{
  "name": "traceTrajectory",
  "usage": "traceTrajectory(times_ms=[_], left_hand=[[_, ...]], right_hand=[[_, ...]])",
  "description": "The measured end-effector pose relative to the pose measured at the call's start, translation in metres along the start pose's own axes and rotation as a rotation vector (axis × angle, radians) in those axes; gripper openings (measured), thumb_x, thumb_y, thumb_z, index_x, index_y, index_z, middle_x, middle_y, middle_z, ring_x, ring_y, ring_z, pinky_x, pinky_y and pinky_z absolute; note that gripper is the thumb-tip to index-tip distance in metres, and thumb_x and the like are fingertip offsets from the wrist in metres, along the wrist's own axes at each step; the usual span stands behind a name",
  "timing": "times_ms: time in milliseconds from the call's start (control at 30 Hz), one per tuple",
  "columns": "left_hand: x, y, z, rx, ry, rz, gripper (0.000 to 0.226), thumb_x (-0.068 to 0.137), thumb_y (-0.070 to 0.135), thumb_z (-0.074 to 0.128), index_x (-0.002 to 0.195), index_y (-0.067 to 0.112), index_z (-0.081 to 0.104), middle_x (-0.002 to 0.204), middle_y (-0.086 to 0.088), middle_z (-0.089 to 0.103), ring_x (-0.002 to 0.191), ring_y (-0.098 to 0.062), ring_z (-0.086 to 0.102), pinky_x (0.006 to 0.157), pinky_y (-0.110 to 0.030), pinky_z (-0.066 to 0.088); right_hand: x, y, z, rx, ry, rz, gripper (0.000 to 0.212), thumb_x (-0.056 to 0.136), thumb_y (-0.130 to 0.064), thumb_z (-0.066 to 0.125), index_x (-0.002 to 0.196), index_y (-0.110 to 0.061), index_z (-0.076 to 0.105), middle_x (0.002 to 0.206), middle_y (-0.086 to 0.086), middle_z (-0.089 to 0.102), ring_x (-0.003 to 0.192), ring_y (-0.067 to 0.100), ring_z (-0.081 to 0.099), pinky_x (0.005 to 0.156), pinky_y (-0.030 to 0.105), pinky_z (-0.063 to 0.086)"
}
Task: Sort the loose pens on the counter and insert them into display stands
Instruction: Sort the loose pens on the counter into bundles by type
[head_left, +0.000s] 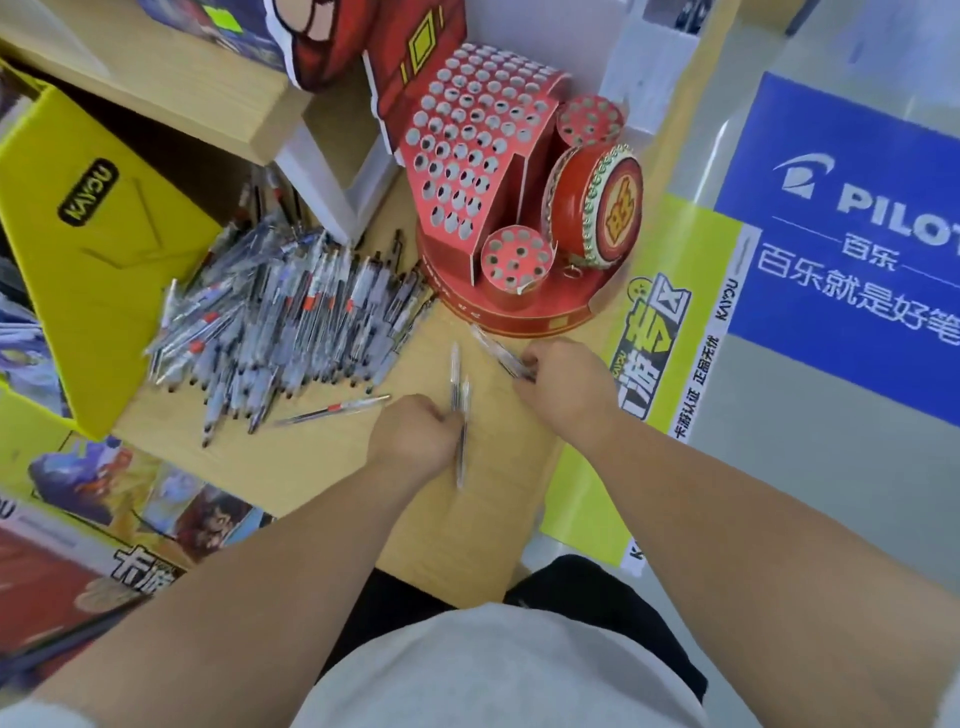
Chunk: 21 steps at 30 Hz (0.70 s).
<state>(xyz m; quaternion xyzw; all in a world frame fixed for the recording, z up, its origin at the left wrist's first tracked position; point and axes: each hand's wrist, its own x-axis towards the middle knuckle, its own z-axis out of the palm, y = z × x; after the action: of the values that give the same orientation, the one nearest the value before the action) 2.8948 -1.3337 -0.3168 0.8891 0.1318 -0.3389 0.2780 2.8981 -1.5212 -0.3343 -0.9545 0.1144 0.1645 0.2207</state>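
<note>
PILOT — blue sign (841, 218); KAYOU — yellow box (88, 192)

The counter (322, 467) was light wood. A big pile of pens (280, 322) lay on its left side. One pen (332, 410) lay alone near the pile. A red display stand (509, 208) with many holes stood at the far side.

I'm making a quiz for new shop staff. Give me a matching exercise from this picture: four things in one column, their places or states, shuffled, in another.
Things:
1. pen pile
2. red display stand
3. left hand
4. yellow box

Places or states:
A. holes all empty
B. closed on pens
C. at the counter's left edge
D. heaped left of the stand

Pairs: 1-D, 2-A, 3-B, 4-C
</note>
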Motion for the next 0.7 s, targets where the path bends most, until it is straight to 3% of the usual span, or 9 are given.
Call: traceTrajectory(times_ms=[133, 333, 500, 600, 700], left_hand=[[0.004, 0.007, 0.003, -0.021, 0.051, 0.011, 0.02, 0.087, 0.035, 0.067, 0.086, 0.017, 0.06, 0.078, -0.002, 0.067, 0.075, -0.023, 0.065, 0.066, -0.035, 0.054], [0.004, 0.021, 0.02, -0.306, 0.007, -0.113, 0.02, 0.083, 0.026, 0.073, 0.079, 0.01, 0.062, 0.074, -0.014, 0.073, 0.062, -0.031, 0.072, 0.062, -0.05, 0.063], [0.009, 0.05, 0.026, -0.552, 0.012, -0.238, 0.03, 0.092, 0.021, 0.072, 0.071, 0.006, 0.057, 0.078, -0.023, 0.072, 0.045, -0.026, 0.063, 0.045, -0.033, 0.056], [0.017, 0.057, 0.03, -0.582, 0.018, -0.255, 0.031, 0.092, 0.024, 0.072, 0.07, 0.004, 0.061, 0.071, -0.02, 0.072, 0.047, -0.029, 0.064, 0.045, -0.033, 0.055], [0.021, 0.06, 0.035, -0.591, 0.015, -0.265, 0.031, 0.094, 0.027, 0.069, 0.075, 0.003, 0.065, 0.069, -0.02, 0.072, 0.048, -0.03, 0.065, 0.047, -0.035, 0.055]], right_hand=[[-0.002, 0.013, 0.0, 0.071, 0.08, 0.023, 0.024, 0.082, -0.031, 0.072, 0.102, -0.019, 0.068, 0.099, 0.002, 0.063, 0.087, 0.025, 0.062, 0.069, 0.035, 0.052], [-0.014, 0.028, 0.008, 0.198, 0.036, -0.068, 0.03, 0.079, -0.021, 0.076, 0.108, -0.02, 0.071, 0.099, 0.001, 0.063, 0.091, 0.022, 0.065, 0.078, 0.041, 0.056], [-0.01, 0.034, 0.006, 0.213, 0.033, -0.086, 0.026, 0.082, -0.02, 0.073, 0.108, -0.021, 0.073, 0.096, 0.002, 0.063, 0.089, 0.023, 0.064, 0.079, 0.042, 0.056], [-0.007, 0.034, 0.005, 0.219, 0.046, -0.08, 0.021, 0.085, -0.027, 0.071, 0.105, -0.02, 0.073, 0.094, 0.002, 0.061, 0.088, 0.024, 0.062, 0.077, 0.041, 0.055], [-0.011, 0.029, 0.006, 0.231, 0.024, -0.09, 0.035, 0.079, -0.045, 0.076, 0.106, -0.023, 0.071, 0.094, 0.0, 0.057, 0.089, 0.022, 0.06, 0.074, 0.037, 0.053]])
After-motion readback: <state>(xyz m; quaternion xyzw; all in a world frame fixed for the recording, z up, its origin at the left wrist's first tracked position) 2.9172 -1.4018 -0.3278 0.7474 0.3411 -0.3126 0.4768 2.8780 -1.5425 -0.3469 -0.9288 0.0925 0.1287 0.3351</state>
